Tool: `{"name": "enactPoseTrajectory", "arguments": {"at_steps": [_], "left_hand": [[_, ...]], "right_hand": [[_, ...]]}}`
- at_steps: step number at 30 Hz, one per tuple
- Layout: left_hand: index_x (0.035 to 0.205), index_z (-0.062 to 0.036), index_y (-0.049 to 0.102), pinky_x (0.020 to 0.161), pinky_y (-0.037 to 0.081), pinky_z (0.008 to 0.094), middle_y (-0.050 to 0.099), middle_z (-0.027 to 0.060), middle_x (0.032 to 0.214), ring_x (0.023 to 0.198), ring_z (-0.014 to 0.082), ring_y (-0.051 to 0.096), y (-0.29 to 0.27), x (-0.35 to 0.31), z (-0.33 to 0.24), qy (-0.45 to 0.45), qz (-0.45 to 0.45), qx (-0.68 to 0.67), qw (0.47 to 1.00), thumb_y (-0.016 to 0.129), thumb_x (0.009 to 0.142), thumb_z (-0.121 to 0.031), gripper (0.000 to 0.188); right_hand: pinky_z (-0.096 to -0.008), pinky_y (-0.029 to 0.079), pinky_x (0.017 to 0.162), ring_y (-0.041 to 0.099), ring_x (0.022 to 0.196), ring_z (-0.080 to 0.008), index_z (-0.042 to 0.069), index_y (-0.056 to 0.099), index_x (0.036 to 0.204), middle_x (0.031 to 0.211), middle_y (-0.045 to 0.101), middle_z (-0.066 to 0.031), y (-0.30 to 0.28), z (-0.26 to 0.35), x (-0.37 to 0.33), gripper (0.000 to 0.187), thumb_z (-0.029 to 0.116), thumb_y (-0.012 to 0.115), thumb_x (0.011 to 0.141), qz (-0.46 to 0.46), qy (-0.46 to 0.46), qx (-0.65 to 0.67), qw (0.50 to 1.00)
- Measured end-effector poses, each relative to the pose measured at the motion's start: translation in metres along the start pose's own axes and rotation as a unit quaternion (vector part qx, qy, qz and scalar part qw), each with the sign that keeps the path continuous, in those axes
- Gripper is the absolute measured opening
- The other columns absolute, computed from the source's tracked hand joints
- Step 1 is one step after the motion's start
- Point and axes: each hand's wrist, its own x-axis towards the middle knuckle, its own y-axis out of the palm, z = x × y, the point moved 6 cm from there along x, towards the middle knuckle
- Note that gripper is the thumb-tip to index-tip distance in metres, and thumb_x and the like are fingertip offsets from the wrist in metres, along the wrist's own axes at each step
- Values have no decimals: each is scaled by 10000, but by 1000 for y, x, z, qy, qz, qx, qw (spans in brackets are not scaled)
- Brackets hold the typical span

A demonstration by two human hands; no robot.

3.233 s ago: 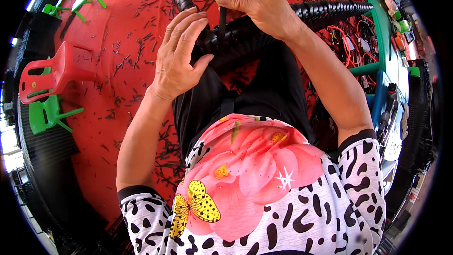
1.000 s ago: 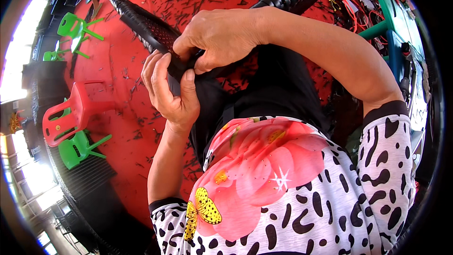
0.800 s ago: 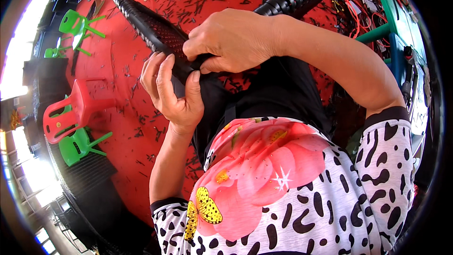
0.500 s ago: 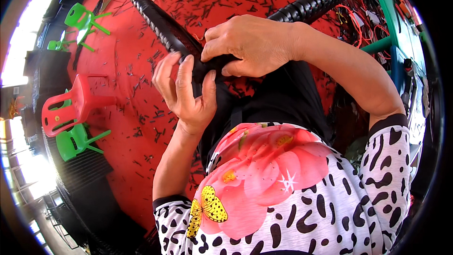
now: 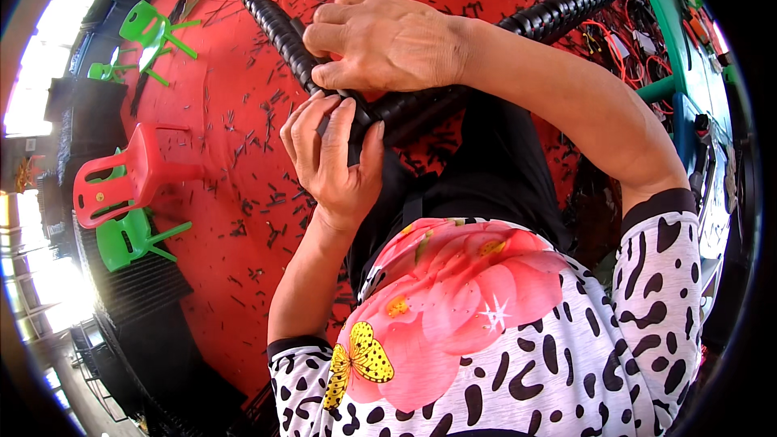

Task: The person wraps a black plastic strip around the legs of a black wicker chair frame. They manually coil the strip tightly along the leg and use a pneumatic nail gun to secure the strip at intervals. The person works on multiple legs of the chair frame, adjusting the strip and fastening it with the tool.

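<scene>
A black V-shaped frame (image 5: 279,26), wrapped in ridged bands of flat black strip, spreads its two long bars away from me and meets at a corner near my lap. My left hand (image 5: 328,166) grips that corner, its fingertips and thumb pressed on the black wrapping. Above it, my right hand (image 5: 388,40) is closed, fingers curled at the left bar just past the corner. What those fingers pinch is hidden behind them. The right bar (image 5: 571,10) runs out beyond my right forearm toward the upper right.
Black strip scraps lie scattered over the red floor (image 5: 218,194). Green chairs (image 5: 150,32) and a red chair (image 5: 133,178) stand at the left. On the right are a green-edged table (image 5: 668,24) and tangled orange cords (image 5: 611,44).
My right hand has moved up and left along the left bar, away from the corner. My left hand has shifted slightly right, still at the corner.
</scene>
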Motion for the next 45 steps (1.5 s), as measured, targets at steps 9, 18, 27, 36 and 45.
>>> {"name": "enactPoseTrajectory", "arguments": {"at_steps": [9, 18, 27, 36, 45], "left_hand": [[977, -23, 673, 796, 468, 374, 613, 125, 1029, 928, 292, 576, -2, 7, 0, 11, 10, 7, 1000, 782, 636, 1, 358], [997, -36, 688, 800, 471, 371, 607, 118, 1030, 939, 280, 578, -2, 11, -3, 23, 40, 37, 998, 790, 619, -1, 393], [964, -65, 693, 804, 433, 383, 572, 137, 1069, 922, 292, 551, 1, 11, -7, 51, 67, 56, 995, 774, 624, -45, 350], [941, -36, 659, 827, 474, 396, 590, 150, 1057, 967, 318, 575, -2, 14, -11, 70, 90, 57, 992, 750, 615, 17, 343], [945, -24, 635, 834, 482, 418, 605, 145, 1049, 966, 333, 588, -7, 10, -8, 90, 99, 11, 991, 740, 600, 34, 365]], "right_hand": [[-391, 503, 715, 654, 826, -264, 81, 650, 836, 858, 646, -80, 12, -14, -8, 120, 177, 582, 814, 75, 87, 71, 991], [-328, 509, 570, 629, 557, -190, 17, 676, 883, 674, 649, -112, 18, -24, -9, 155, 6, 566, 775, 41, 305, 377, 874], [-319, 505, 638, 648, 696, -194, -38, 676, 924, 770, 671, -125, 38, -24, -16, 247, -33, 566, 704, 182, 416, 452, 768], [-320, 476, 678, 620, 755, -197, -38, 677, 958, 819, 678, -113, 57, -18, -22, 287, -35, 575, 689, 223, 413, 506, 724], [-315, 487, 656, 627, 745, -193, -54, 660, 933, 806, 671, -126, 44, -14, -19, 263, -57, 547, 695, 208, 410, 467, 756]]}}
